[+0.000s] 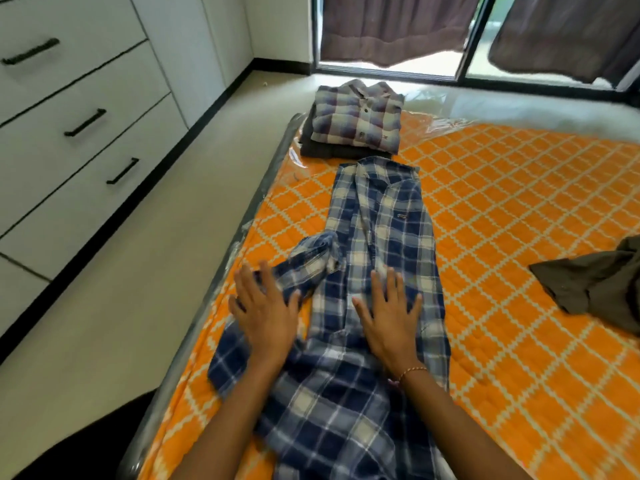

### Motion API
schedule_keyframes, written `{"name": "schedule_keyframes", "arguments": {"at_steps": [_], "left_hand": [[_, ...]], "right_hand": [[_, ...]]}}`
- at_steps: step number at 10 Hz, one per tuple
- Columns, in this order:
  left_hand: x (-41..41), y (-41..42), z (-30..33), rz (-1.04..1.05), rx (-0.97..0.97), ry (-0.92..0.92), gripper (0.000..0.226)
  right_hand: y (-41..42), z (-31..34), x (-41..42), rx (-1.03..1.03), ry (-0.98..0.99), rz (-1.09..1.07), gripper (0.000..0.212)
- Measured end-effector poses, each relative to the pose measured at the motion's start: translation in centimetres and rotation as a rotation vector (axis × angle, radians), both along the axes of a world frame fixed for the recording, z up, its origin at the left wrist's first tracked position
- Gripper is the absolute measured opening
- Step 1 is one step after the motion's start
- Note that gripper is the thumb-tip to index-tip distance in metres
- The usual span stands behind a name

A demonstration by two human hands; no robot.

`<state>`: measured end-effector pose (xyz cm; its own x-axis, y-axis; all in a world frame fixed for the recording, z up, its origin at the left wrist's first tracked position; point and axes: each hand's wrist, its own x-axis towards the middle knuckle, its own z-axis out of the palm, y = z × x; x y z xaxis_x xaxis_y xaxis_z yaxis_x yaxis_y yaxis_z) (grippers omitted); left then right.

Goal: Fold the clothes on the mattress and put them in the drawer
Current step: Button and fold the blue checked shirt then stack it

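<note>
— Blue plaid shirt [377, 244], where?
— Lengthwise on the orange mattress [519, 209], below the folded stack [356, 121].
— Hands?
— Left hand [266, 313] flat on the sleeve, right hand [388, 317] flat on the front, gripping nothing.

This is a bedroom in a home. A mattress [485, 209] with an orange checked cover lies low by the floor. White drawers [69, 133] with dark handles stand on the left. Far off, dark curtains [398, 26] hang at a glass door [474, 46]. Shirts [356, 119] lie folded on the mattress.
</note>
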<state>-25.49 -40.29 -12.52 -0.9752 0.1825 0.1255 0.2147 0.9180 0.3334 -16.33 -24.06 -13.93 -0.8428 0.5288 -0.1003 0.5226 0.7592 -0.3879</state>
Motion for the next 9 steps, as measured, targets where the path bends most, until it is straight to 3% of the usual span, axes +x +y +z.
{"name": "schedule_keyframes", "arguments": {"at_steps": [1,2,3,4,5,6,7,8,9], "left_hand": [[-0.3,-2.9,-0.1,0.213,0.057,-0.274,0.069],[0.4,-5.4,-0.7,0.145,0.101,-0.283,0.050],[1.0,-6.5,-0.9,0.117,0.156,-0.270,0.043],[0.8,-8.1,0.4,0.341,0.681,-0.671,0.023],[0.6,-9.6,1.9,0.457,1.214,-0.979,0.012],[2.7,-11.5,3.8,0.370,1.733,-1.105,0.019],[3.8,-12.8,3.7,0.294,1.922,-1.090,0.033],[5.2,-12.5,3.3,0.365,1.930,-1.173,0.048],[5.6,-10.5,4.8,0.805,1.616,-0.998,0.040]], "right_hand": [[-5.4,0.5,0.7,0.081,0.172,0.099,0.071],[-13.2,-1.1,2.1,0.122,0.088,0.320,0.060],[-15.4,-2.3,2.9,0.138,-0.024,0.359,0.063],[-16.0,-1.0,2.2,0.111,0.007,0.340,0.063],[-16.5,1.0,1.6,-0.042,0.149,0.409,0.058],[-18.1,4.2,0.6,-0.141,0.226,0.632,0.077],[-18.9,5.0,0.6,-0.083,0.191,0.696,0.078],[-18.5,5.3,1.2,-0.127,0.234,0.579,0.056],[-18.0,5.7,1.7,-0.268,0.353,0.479,0.053]]}}
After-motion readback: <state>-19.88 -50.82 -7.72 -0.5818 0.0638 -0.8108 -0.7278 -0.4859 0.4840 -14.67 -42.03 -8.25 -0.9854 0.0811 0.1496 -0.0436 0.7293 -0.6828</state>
